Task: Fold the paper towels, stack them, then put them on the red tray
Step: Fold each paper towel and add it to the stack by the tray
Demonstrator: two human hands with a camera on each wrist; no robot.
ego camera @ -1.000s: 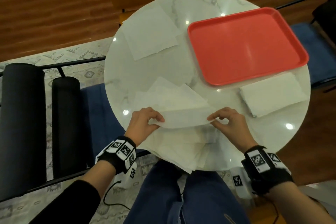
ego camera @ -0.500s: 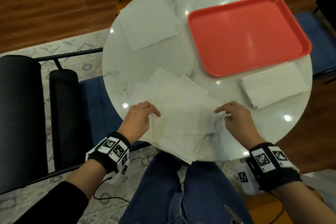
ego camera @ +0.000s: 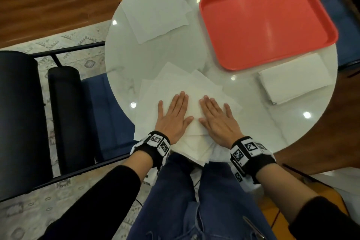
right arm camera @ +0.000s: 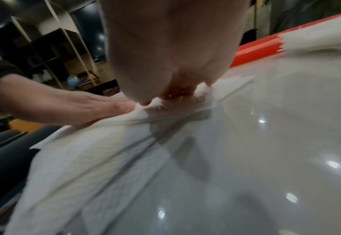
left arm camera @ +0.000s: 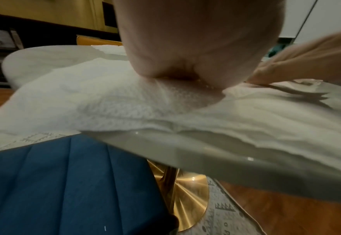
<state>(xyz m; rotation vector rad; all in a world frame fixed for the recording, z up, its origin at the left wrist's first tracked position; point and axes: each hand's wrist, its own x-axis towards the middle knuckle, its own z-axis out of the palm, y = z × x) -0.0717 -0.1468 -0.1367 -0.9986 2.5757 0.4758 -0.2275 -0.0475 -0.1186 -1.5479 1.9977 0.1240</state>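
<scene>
A loose pile of white paper towels [ego camera: 175, 85] lies at the near edge of the round marble table [ego camera: 155, 54], some sheets hanging over the rim. My left hand [ego camera: 173, 115] and right hand [ego camera: 216, 117] lie flat side by side on the top folded towel [ego camera: 194, 107], fingers straight, pressing it down. In the left wrist view the palm [left arm camera: 185, 47] presses into the towel pile [left arm camera: 125, 103]. A stack of folded towels [ego camera: 294, 82] sits at the right, just below the red tray [ego camera: 266, 21], which holds nothing. One flat towel [ego camera: 155, 9] lies at the far left.
A blue cushioned seat [ego camera: 105, 115] and black bolsters [ego camera: 19, 119] stand left of the table. Another blue seat [ego camera: 342, 31] is at the far right. The table's gold base [left arm camera: 185, 198] stands underneath, my legs in blue jeans [ego camera: 194, 200] beside it.
Both hands held the towel's near edge up a second ago, folded it over and laid it down. Now they have gone flat and pressed on the folded towel near its middle.
</scene>
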